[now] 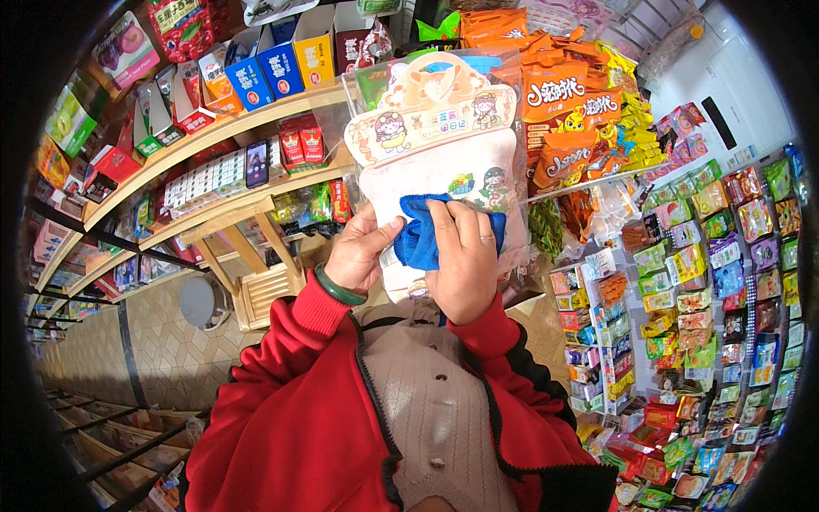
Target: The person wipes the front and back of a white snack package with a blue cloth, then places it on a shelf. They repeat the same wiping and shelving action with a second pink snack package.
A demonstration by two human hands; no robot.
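In front of my chest is a flat package [409, 153] in clear plastic, pale pink with cartoon girls and a shaped header. My left hand [359, 251], a green bangle at its wrist, grips the package's left edge between thumb and fingers. A folded blue cloth [419, 240] lies against the package's lower front, pressed there by the bent fingers of my right hand [464, 256], which wears a ring. The left thumb tip is beside the cloth's left edge. The package's far side is hidden.
Curved wooden shelves [211, 144] with snack boxes stand at the left, a phone [257, 164] upright on one. Below them are a wooden chair [265, 297] and a round grey stool [201, 302]. Orange snack bags [556, 96] hang close at right, above racks of small packets [697, 275].
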